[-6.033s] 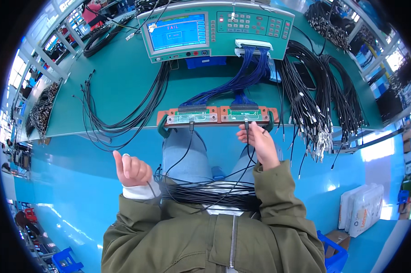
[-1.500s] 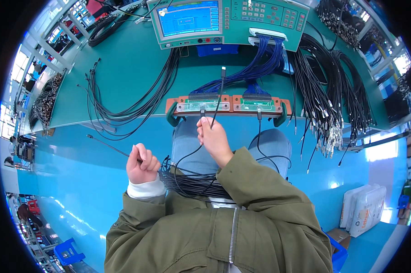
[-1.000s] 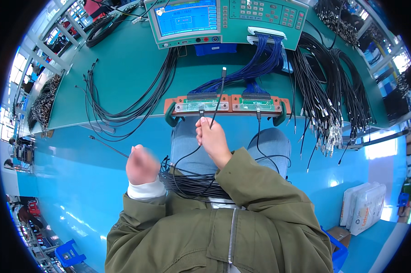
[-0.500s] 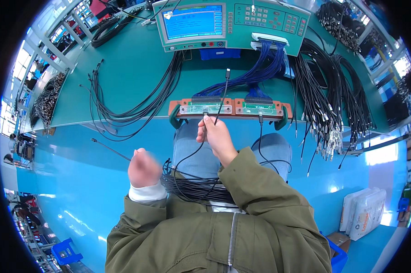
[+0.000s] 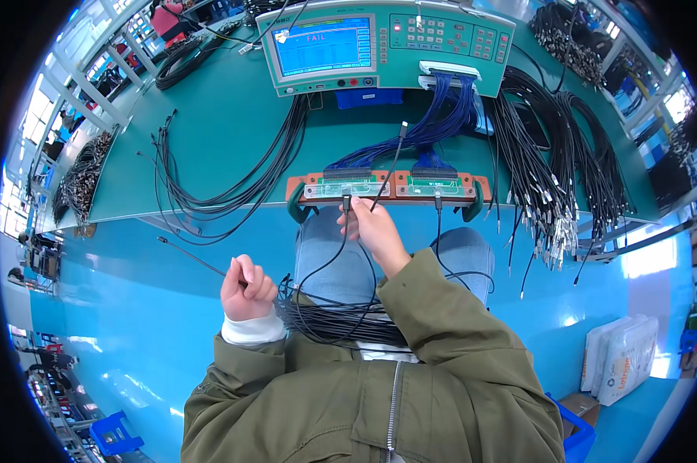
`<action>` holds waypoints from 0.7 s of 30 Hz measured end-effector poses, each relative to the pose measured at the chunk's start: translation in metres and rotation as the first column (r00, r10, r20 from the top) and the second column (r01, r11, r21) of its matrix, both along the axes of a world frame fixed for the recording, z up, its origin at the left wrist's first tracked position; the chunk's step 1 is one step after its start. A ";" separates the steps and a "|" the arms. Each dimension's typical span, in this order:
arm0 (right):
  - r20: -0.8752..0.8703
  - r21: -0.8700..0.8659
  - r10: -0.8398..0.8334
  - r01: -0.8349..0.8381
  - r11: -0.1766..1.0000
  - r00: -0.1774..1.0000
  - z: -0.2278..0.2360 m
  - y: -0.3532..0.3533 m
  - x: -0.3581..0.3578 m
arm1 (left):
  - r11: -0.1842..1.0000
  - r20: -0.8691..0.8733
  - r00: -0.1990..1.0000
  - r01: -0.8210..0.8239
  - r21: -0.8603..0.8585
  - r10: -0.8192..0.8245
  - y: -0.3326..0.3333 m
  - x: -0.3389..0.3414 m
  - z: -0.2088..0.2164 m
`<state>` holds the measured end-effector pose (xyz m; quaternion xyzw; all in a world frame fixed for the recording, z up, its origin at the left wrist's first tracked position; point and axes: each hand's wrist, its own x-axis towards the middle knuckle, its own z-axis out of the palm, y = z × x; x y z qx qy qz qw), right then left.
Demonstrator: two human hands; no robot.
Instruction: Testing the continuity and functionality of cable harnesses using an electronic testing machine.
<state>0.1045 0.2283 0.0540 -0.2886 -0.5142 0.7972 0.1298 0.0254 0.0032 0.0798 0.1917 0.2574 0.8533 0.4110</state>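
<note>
My left hand (image 5: 248,288) is closed around a black cable (image 5: 194,258), whose plug end sticks out toward the upper left. My right hand (image 5: 373,235) is at the front of the test fixture (image 5: 315,190), closed on another black cable (image 5: 395,158) whose metal-tipped end points up above the board. Beside its fingertips, a black plug (image 5: 347,202) sits at the left socket, its cord hanging toward my lap. A second black plug (image 5: 439,202) sits at the right socket. Across my lap lies a bundle of black cables (image 5: 341,322).
Behind the fixture stands a green tester (image 5: 449,38) with a lit screen (image 5: 324,46), joined by blue wires (image 5: 441,116). Black cables (image 5: 267,166) lie on the left of the green table; a thick cable bunch (image 5: 545,177) hangs over its edge at right. White packages (image 5: 620,359) stand lower right.
My right hand has shifted slightly right and down from the left plug, and the upright cable end moved right. Red lettering has appeared on the screen. My left hand, blurred before, is now sharp.
</note>
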 end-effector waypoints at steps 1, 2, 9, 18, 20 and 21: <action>0.007 0.026 -0.001 0.000 1.000 1.000 -0.001 0.000 0.000 | 1.000 -0.003 1.000 0.004 0.004 -0.004 0.000 0.000 0.001; 0.014 0.052 -0.001 0.000 0.999 1.000 -0.001 -0.001 0.000 | 1.000 -0.007 1.000 0.008 0.009 -0.008 -0.001 -0.001 0.001; 0.060 0.208 -0.054 0.040 0.977 0.997 0.002 0.000 0.007 | 1.000 0.017 1.000 0.013 0.002 -0.013 0.007 0.001 -0.001; -0.059 0.747 -0.478 0.357 0.561 0.876 0.030 0.030 0.104 | 0.638 -0.427 0.904 -0.338 -0.692 0.017 0.076 -0.011 -0.007; 0.183 0.687 -0.527 0.276 0.672 0.830 0.029 0.060 0.128 | 0.617 -0.380 0.925 -0.301 -0.727 0.004 0.100 -0.010 -0.018; 0.161 0.706 -0.539 0.284 0.648 0.827 0.027 0.066 0.132 | 0.642 -0.385 0.923 -0.300 -0.705 0.009 0.114 -0.008 -0.023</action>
